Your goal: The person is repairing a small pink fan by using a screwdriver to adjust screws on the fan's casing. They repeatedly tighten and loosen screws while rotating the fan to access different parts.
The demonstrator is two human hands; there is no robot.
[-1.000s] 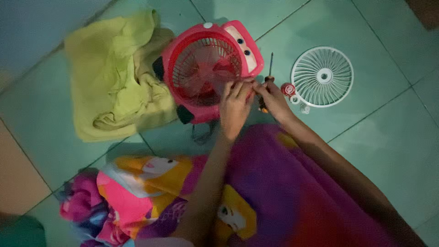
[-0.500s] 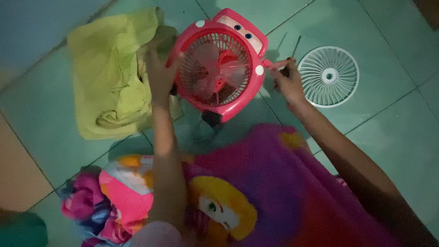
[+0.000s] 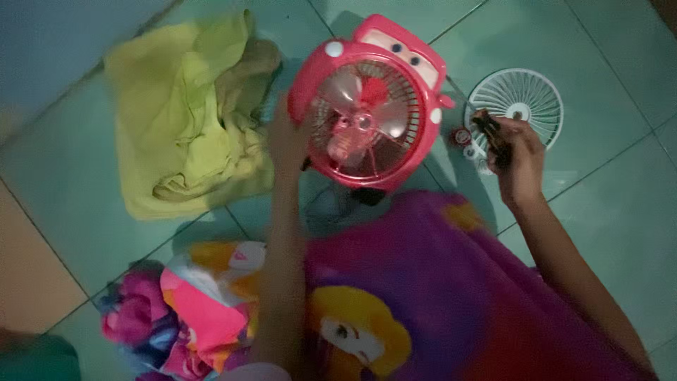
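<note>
Yellow-green cloth [image 3: 187,120] lies crumpled on the teal tiled floor [image 3: 620,233] at the far left, with a bundle of pink and blue printed fabric [image 3: 183,310] below it near the person's lap. Just right of the cloth, the left hand [image 3: 288,137] grips the left rim of a small pink fan [image 3: 367,113], fingers curled around the edge and holding the fan tilted up off the tiles. The fan's front is uncovered, its translucent pink blades [image 3: 363,120] showing inside the wire cage, and a cartoon face with two round eyes tops its housing. A purple blanket [image 3: 451,296] with a yellow-haired cartoon figure covers the lap below. Right of the fan, a small red round part [image 3: 462,135] sits on the floor. Beside it, the right hand [image 3: 518,159] is closed around a dark-handled tool [image 3: 492,134], fingers wrapped on the handle. Behind that hand, a white round fan grille [image 3: 525,99] lies flat on the tiles, separate from the fan.
</note>
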